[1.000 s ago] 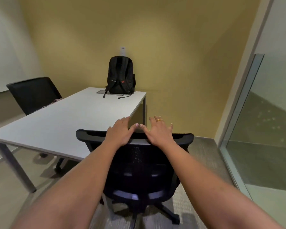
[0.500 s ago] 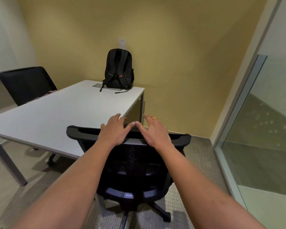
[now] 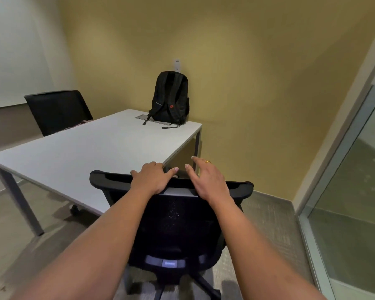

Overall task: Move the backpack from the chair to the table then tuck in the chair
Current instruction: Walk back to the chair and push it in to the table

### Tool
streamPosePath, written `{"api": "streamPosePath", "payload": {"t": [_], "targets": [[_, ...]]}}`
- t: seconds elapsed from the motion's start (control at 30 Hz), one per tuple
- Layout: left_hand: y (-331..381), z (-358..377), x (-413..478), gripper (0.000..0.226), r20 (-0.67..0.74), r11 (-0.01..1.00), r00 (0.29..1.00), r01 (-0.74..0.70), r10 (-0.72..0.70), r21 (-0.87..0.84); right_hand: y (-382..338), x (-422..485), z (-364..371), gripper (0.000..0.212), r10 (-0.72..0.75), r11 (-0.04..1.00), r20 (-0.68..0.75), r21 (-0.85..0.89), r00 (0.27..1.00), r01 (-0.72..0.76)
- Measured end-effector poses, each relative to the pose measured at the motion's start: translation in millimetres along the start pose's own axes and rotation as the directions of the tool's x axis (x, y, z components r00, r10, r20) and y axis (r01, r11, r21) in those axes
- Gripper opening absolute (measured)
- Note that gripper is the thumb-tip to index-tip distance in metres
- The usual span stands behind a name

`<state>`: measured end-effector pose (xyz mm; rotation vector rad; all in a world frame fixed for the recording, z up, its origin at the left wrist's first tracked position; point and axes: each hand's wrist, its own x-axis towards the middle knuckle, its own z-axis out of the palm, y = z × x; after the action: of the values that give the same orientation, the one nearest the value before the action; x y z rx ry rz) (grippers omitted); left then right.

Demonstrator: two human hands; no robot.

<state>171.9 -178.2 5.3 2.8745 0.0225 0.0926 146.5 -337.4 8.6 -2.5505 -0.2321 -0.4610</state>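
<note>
The black backpack (image 3: 171, 97) stands upright on the far end of the white desk (image 3: 91, 152), close against the yellow wall (image 3: 236, 61), with its shoulder straps facing the camera and two loose strap ends trailing onto the desk top beside a small grey cable hatch (image 3: 141, 117). At the near right corner of the desk, a black mesh office chair (image 3: 175, 221) stands with its back toward the camera, its top rail just beside the desk edge; how far the seat reaches under the desk is hidden by the backrest. The left hand (image 3: 153, 179) lies on top of the chair's rail, fingers bent forward over the front of it and thumb stretched along the top, gripping the rail. The right hand (image 3: 206, 180) rests just beside it on the same rail with the heel of the palm on the edge, its fingers loosely spread and lifted clear of the rail, closed on nothing; a gold ring (image 3: 207, 161) shows on one finger. Both bare forearms reach in from the bottom of the view. A second black chair (image 3: 59, 111) stands at the far left side of the desk, its back rising above the desk top. To the right of the desk, past a strip of grey carpet, runs a glass partition (image 3: 351, 191).
</note>
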Motion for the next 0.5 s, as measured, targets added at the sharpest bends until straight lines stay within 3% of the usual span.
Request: {"api": "streamPosePath", "payload": {"t": [0.5], "targets": [[56,23,41,0.073,-0.225,0.979,0.952,0.201,-0.206,-0.041,69,63,-11,0.049,-0.187,0.982,0.058,0.045,0.981,0.184]]}}
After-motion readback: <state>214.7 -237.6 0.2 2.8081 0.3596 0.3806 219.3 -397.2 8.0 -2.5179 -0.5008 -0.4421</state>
